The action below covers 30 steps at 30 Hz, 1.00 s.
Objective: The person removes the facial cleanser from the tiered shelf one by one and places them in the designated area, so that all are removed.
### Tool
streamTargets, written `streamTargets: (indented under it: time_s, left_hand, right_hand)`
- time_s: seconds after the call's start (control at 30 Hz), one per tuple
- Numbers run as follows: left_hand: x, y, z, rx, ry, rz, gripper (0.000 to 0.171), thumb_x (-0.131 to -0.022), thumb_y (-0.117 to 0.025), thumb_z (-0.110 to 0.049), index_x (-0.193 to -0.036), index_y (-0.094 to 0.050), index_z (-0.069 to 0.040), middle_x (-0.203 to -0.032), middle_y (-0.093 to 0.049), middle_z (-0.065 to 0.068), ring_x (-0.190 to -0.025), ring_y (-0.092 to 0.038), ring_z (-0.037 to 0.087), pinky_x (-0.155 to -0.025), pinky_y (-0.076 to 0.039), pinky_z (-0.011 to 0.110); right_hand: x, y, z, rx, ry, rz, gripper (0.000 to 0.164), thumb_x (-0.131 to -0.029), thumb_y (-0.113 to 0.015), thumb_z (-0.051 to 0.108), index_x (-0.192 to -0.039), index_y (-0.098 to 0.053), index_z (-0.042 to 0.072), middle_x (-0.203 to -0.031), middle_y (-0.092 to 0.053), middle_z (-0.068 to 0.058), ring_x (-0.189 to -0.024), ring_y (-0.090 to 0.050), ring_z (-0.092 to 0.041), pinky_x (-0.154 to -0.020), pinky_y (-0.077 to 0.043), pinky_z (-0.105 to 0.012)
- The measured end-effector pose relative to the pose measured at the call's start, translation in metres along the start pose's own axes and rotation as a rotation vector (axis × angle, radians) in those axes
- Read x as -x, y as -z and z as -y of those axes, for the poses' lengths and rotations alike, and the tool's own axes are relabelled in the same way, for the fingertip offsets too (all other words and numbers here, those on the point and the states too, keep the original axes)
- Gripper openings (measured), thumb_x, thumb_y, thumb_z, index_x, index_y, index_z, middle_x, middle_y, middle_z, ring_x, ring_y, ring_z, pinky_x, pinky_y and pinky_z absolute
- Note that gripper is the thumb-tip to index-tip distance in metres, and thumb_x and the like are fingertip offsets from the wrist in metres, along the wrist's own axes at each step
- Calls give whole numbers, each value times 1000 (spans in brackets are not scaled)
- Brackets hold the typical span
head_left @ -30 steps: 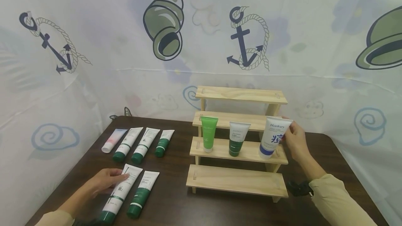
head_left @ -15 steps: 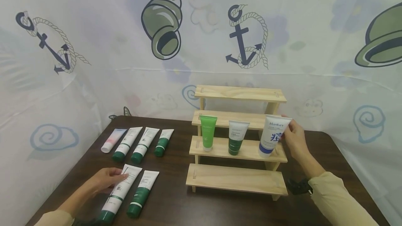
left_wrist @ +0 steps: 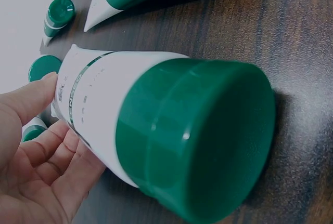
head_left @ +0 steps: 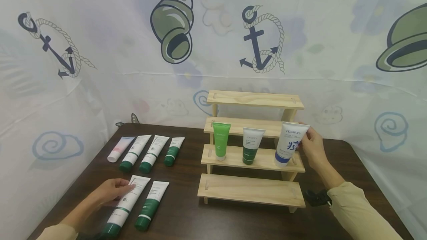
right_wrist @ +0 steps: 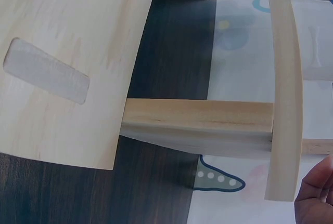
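Note:
My left hand holds a large white squeeze tube with a green cap, at the table's left front. In the left wrist view the thumb lies on the tube's side and the fingers curl beneath it; its cap faces the camera. My right hand grips the right edge of a white tube with a blue band, cap down on the second step of the wooden rack. Most of those fingers are hidden behind the tube. The right wrist view shows only part of my right hand.
The wooden stepped rack stands right of centre. A green tube and a white-and-green tube stand upright on its second step. Another white-and-green tube lies beside my left hand. Several more tubes lie behind, including a pink-blue one.
The camera view shifts slightly. The tube in my left hand tilts a little; the right hand keeps its grip on the blue-banded tube, which stays in place.

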<state>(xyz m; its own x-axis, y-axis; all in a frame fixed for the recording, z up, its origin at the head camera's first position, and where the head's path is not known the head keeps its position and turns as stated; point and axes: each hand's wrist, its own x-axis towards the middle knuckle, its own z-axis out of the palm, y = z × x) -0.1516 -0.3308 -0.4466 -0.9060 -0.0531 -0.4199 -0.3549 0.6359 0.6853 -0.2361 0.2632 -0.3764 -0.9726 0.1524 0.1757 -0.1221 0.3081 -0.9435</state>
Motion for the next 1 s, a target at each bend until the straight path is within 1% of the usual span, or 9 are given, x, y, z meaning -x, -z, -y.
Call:
streamTargets:
  time_s: [0.27,0.5,0.6,0.67,0.7,0.8,0.9,0.97,1.0]
  left_hand:
    - [0,1,0,-2,33,-1,72,-87,-64,-44,-123,-44,15,-102,-59,19,-87,-57,22,-75,-55,43]
    - [1,2,2,-3,26,-12,75,-85,-64,-48,-123,-44,15,-103,-58,20,-88,-58,23,-75,-55,44]
    - [1,3,2,-6,11,-32,72,-85,-64,-46,-121,-46,14,-100,-60,18,-85,-59,21,-74,-56,43]
    - [2,4,2,-24,-13,-71,68,-86,-64,-45,-120,-48,13,-100,-61,19,-83,-60,20,-72,-56,42]
    - [2,5,1,-47,-32,-102,66,-87,-64,-44,-119,-49,12,-99,-62,19,-82,-60,20,-70,-56,40]
    - [4,6,-5,-131,-114,-221,59,-88,-63,-42,-116,-54,8,-100,-65,21,-78,-63,19,-64,-55,33]
    - [7,4,-18,-180,-217,-337,50,-89,-63,-39,-113,-58,4,-99,-67,19,-75,-64,16,-59,-52,25]
    - [9,1,-31,-181,-283,-389,44,-89,-63,-37,-112,-60,0,-98,-69,16,-76,-63,13,-59,-51,23]
    - [10,-2,-39,-166,-311,-402,41,-89,-63,-36,-112,-61,-1,-98,-69,15,-77,-63,12,-60,-51,22]
  right_hand:
    - [0,0,1,-10,-4,6,52,-101,-40,26,-142,-32,-4,-84,-52,16,-70,-51,1,-61,-49,-18]
    - [0,1,1,0,-2,5,51,-101,-39,25,-143,-31,-3,-84,-52,16,-70,-51,1,-62,-50,-19]
    - [0,1,1,4,-3,5,50,-102,-39,24,-143,-31,-3,-84,-52,16,-69,-51,1,-62,-50,-20]
    - [0,2,1,2,-2,9,51,-102,-38,24,-143,-30,-3,-84,-52,16,-69,-51,1,-62,-50,-19]
    - [-1,2,1,-1,-2,9,50,-102,-39,24,-143,-30,-3,-84,-52,16,-69,-51,1,-62,-50,-19]
    - [0,1,1,-3,6,8,50,-102,-39,23,-143,-30,-4,-83,-52,17,-68,-51,1,-61,-50,-19]
    - [0,1,1,0,8,4,50,-102,-38,22,-143,-31,-3,-82,-52,17,-68,-50,1,-60,-49,-19]
    - [0,1,1,-1,6,5,50,-102,-38,23,-143,-30,-4,-82,-52,16,-68,-50,1,-60,-48,-18]
    - [0,1,0,1,6,6,50,-102,-38,24,-143,-30,-4,-82,-52,16,-68,-50,1,-60,-48,-17]
